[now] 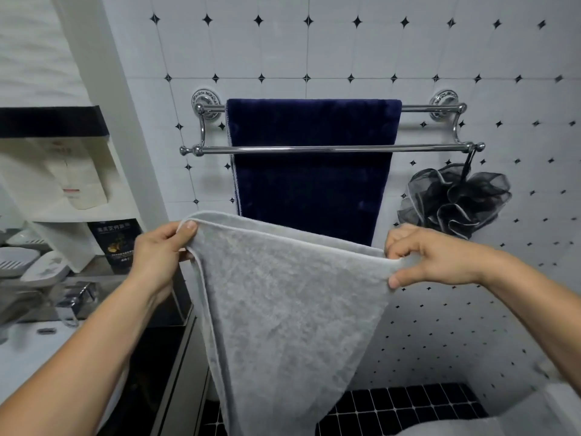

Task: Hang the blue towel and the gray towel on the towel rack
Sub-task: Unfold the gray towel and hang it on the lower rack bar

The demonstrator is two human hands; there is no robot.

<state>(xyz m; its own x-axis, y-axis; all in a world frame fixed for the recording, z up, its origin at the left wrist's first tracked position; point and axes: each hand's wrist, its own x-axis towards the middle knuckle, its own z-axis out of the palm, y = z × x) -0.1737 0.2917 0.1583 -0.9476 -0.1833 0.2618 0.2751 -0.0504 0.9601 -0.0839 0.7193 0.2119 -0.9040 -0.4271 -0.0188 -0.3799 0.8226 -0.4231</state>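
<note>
The left hand (163,250) and right hand (437,259) pinch the gray towel (292,297) below the towel rack (314,149), where the blue towel (314,158) hangs. Lifted unevenly, it could snag the black bath pouf (452,199) or slide off.

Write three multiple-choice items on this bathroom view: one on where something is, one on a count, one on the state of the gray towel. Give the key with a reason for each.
1. Where does the blue towel hang?
A. over the rear bar of the towel rack
B. over the front bar
C. on the floor

2. How many bars does the towel rack have?
A. one
B. two
C. three

3. What is the state of the gray towel?
A. draped on the rack
B. folded on the shelf
C. held up below the rack

Key: 1 A, its fold lies over the rear bar and it drops behind the front bar. 2 B, two chrome bars show. 3 C, the left hand and right hand pinch its top edge.
</note>
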